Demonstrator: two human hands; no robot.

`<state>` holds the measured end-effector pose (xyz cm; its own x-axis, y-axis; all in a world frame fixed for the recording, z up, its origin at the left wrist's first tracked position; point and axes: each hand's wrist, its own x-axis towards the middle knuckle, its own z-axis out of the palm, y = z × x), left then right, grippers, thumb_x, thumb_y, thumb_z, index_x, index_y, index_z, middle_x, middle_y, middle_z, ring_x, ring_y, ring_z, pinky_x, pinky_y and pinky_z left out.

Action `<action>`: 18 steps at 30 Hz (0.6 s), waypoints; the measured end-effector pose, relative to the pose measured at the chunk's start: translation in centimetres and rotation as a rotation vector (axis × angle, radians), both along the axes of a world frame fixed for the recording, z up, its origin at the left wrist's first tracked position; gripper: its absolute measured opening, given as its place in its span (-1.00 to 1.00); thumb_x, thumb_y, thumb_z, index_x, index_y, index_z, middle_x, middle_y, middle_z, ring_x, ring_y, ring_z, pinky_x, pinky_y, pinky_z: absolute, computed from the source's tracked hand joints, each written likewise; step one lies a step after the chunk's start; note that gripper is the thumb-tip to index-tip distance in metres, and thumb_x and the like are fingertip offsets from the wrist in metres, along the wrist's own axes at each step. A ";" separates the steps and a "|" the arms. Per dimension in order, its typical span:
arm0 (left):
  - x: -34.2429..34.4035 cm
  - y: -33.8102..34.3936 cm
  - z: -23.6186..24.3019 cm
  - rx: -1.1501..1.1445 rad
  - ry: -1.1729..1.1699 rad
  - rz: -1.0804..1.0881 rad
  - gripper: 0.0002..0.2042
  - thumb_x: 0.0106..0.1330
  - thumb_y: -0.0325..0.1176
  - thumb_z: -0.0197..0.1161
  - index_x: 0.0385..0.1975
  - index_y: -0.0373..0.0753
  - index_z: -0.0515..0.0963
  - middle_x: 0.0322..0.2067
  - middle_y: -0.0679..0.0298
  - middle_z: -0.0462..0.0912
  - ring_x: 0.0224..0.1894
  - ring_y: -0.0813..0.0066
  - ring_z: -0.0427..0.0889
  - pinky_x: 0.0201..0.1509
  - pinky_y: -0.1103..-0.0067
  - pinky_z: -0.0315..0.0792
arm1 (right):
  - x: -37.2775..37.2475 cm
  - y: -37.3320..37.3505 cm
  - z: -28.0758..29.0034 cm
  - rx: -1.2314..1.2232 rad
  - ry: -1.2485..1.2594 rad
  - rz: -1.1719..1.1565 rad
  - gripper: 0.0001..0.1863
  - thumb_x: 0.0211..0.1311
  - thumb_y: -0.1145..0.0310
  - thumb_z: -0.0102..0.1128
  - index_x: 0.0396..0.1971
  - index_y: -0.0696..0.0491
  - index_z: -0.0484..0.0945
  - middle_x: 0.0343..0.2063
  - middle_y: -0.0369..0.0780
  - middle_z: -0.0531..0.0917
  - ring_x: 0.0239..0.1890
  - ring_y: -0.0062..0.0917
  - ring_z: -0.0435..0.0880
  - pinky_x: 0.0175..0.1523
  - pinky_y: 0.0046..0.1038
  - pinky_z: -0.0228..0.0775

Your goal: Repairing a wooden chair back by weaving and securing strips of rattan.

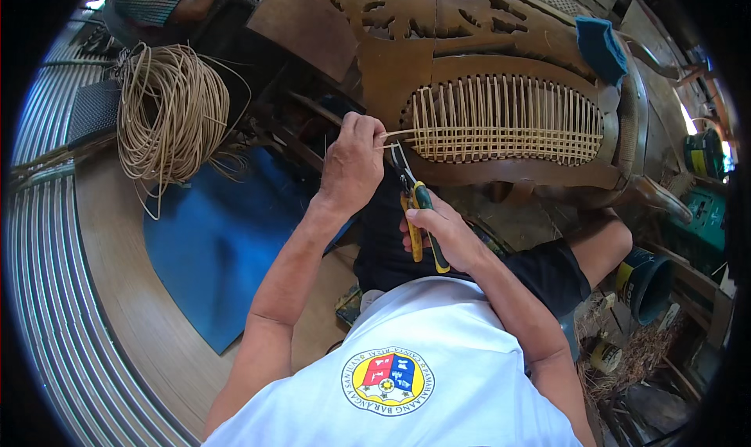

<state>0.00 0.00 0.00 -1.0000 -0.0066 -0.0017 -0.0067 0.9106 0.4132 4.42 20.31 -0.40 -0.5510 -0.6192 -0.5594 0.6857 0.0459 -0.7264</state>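
Note:
My left hand (353, 159) is closed in a pinch on thin rattan strands (400, 133) at the left end of a woven panel. In my right hand (450, 229) are pruning shears (423, 199) with yellow and green handles. Their narrow jaws are parted and point up at the strand ends beside my left fingers; whether they touch is too small to tell. The rattan weave (508, 143) fills an oval opening in a carved brown wooden frame (391, 71). Upright strands span the opening, and crosswise strands are woven through its lower part.
A big coil of rattan (174, 114) lies at the left, above a blue sheet (227, 251). A blue cloth (601, 50) hangs on the frame's right side. A dark bucket (649, 287) and fibre scraps (637, 361) are at the right. Another person's arm (199, 0) shows top left.

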 end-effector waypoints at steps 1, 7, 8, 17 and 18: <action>-0.1 -0.2 0.0 0.125 0.050 -0.029 -0.77 0.40 -0.40 0.28 -0.01 -0.30 0.51 -0.04 0.12 0.65 -0.11 0.25 0.71 -0.02 0.39 0.58 | 0.0 -0.2 -0.1 0.007 0.033 -0.018 -0.45 0.32 0.05 0.08 0.12 0.15 0.32 -0.26 -0.19 0.52 -0.25 -0.51 0.58 -0.05 -0.39 0.48; -0.3 0.2 0.8 0.557 -0.039 0.053 -0.75 0.41 -0.51 0.18 0.04 -0.37 0.54 -0.21 0.15 0.69 -0.30 0.55 0.64 -0.16 0.59 0.53 | -0.9 -0.7 -0.8 -0.004 0.126 -0.071 -0.47 0.33 0.06 0.06 0.09 0.16 0.32 -0.32 -0.22 0.51 -0.30 -0.54 0.58 -0.12 -0.41 0.48; -0.2 0.0 0.9 0.614 -0.106 0.068 -0.73 0.41 -0.49 0.19 0.07 -0.38 0.55 -0.22 0.16 0.69 -0.30 0.62 0.62 -0.18 0.63 0.52 | -0.8 -0.8 -1.0 -0.015 0.128 -0.085 -0.47 0.33 0.06 0.06 0.09 0.17 0.32 -0.33 -0.23 0.51 -0.31 -0.54 0.58 -0.14 -0.41 0.48; -0.4 0.7 0.2 0.501 -0.053 0.131 -0.82 0.43 -0.41 0.25 -0.16 -0.39 0.68 -0.46 0.30 0.71 -0.41 0.66 0.60 -0.25 0.64 0.52 | -0.9 -1.5 -1.0 0.093 0.257 -0.097 -0.42 0.30 0.04 0.08 0.11 0.21 0.33 -0.37 -0.19 0.55 -0.30 -0.54 0.60 -0.12 -0.40 0.49; -0.3 0.7 0.1 0.494 -0.048 0.131 -0.82 0.43 -0.41 0.25 -0.16 -0.39 0.68 -0.46 0.30 0.71 -0.41 0.66 0.60 -0.25 0.64 0.52 | -1.0 -1.6 -0.9 0.093 0.250 -0.093 -0.42 0.30 0.04 0.08 0.11 0.21 0.33 -0.37 -0.19 0.55 -0.30 -0.54 0.60 -0.12 -0.40 0.49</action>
<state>-0.34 0.75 0.11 -0.9895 -0.1188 -0.0820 -0.1372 0.5971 0.7904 3.46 18.70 -1.33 -0.7313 -0.5121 -0.4505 0.4898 0.0652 -0.8694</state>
